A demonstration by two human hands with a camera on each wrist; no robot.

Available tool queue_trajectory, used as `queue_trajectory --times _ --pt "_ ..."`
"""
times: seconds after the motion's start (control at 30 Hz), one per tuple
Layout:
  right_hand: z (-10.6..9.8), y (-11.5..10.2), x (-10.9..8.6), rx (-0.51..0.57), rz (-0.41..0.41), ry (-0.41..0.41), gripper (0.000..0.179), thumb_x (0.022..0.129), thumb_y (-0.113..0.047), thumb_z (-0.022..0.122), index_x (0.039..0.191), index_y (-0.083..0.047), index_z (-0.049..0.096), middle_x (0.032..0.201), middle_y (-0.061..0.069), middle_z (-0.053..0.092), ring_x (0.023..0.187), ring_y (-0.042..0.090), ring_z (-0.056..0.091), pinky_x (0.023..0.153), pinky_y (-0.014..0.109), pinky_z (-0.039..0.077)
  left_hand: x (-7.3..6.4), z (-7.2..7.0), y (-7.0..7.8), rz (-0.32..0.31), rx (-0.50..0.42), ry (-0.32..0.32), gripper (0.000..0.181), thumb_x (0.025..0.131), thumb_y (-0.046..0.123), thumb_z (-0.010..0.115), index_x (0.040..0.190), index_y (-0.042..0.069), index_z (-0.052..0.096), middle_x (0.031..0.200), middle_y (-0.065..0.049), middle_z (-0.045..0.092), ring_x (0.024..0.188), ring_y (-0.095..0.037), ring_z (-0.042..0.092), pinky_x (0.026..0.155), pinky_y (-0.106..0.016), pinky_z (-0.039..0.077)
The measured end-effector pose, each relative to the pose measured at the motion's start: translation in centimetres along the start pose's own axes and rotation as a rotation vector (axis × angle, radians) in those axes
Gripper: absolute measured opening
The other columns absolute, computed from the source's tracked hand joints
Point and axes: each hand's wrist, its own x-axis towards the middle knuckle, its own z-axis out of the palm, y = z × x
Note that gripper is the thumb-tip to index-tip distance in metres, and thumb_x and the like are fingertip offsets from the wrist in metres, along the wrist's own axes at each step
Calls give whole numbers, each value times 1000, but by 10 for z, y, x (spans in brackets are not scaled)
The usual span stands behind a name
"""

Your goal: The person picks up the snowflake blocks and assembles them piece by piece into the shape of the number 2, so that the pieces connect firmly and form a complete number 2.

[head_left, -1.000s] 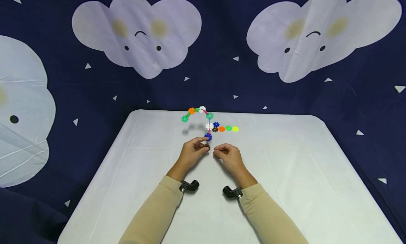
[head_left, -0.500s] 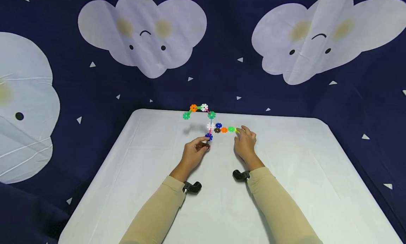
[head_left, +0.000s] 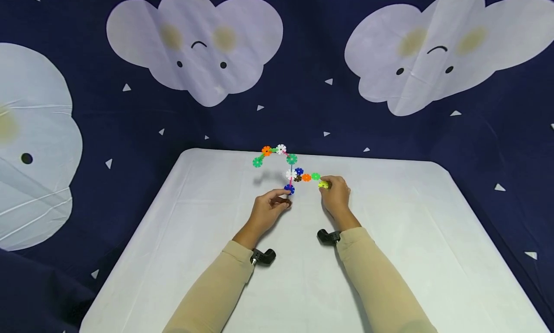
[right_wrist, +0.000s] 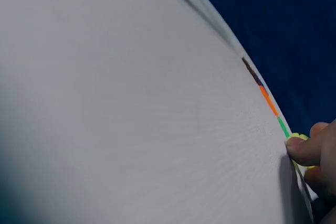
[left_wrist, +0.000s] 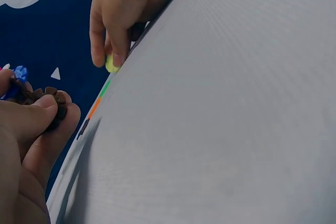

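In the head view my left hand (head_left: 265, 213) grips the brown notched plastic disc (left_wrist: 58, 115) at the near end of a curved chain of interlocked discs. A blue disc (head_left: 289, 189) comes just above it, then white, green, white, orange and green discs, held over the table. My right hand (head_left: 336, 197) pinches a yellow notched disc (head_left: 322, 184) between thumb and fingers. In the right wrist view, the yellow disc (right_wrist: 298, 136) is partly covered by the thumb. The left fingers hide part of the brown disc.
Loose discs lie flat between the hands and the far edge: green (head_left: 316, 176), orange (head_left: 306, 177), brown (head_left: 297, 178) and blue (head_left: 299, 171). They rest on a white-covered table (head_left: 389, 256). A dark blue cloth with clouds (head_left: 303, 116) hangs behind it.
My right hand has moved right and away from the chain to the row of loose discs and picked up the yellow one, drawing it slightly nearer. The left hand still holds the chain.
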Motion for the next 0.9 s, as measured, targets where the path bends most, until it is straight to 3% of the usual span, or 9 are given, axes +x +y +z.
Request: queue_trajectory --times 0.13,0.23,0.4,0.47,0.6,0.9 --pt "-1 -3 -15 193 -30 -20 25 93 5 78 117 -2 77 102 14 65 92 29 62 79 38 54 0 0 3 -4 -10 10 39 90 -18 74 125 -3 72 118 -29 71 98 -31 76 84 -31 64" --pt "-1 -12 -27 360 -47 -92 21 94 2 79 114 -1 78 100 12 70 88 25 65 75 28 58 0 0 3 0 -50 7 38 90 -19 72 127 -7 70 121 -32 69 97 -35 76 80 -33 65" --pt "-4 -30 -46 583 0 -254 27 95 0 79 121 6 74 100 18 73 86 35 69 72 31 63 0 2 1 -6 -136 -21 38 91 -21 68 128 -10 67 124 -36 66 97 -42 74 79 -39 66" --pt "-4 -34 -50 614 8 -306 30 94 -1 79 123 6 74 103 19 73 90 34 69 76 32 63 0 3 1 -3 -141 -24 39 91 -23 68 128 -11 67 126 -34 66 98 -42 74 80 -40 66" --pt "0 -32 -54 646 -7 -353 32 93 -2 81 124 3 75 113 15 73 95 20 67 80 24 61 0 3 1 -3 -119 -29 41 90 -24 68 128 -10 68 129 -26 67 99 -38 75 81 -39 66" --pt "0 -30 -54 667 -65 -379 28 94 3 78 122 6 74 111 19 74 91 18 71 81 30 63 0 3 -1 6 -97 -43 41 90 -24 69 128 -8 68 122 -28 70 95 -38 75 81 -37 65"
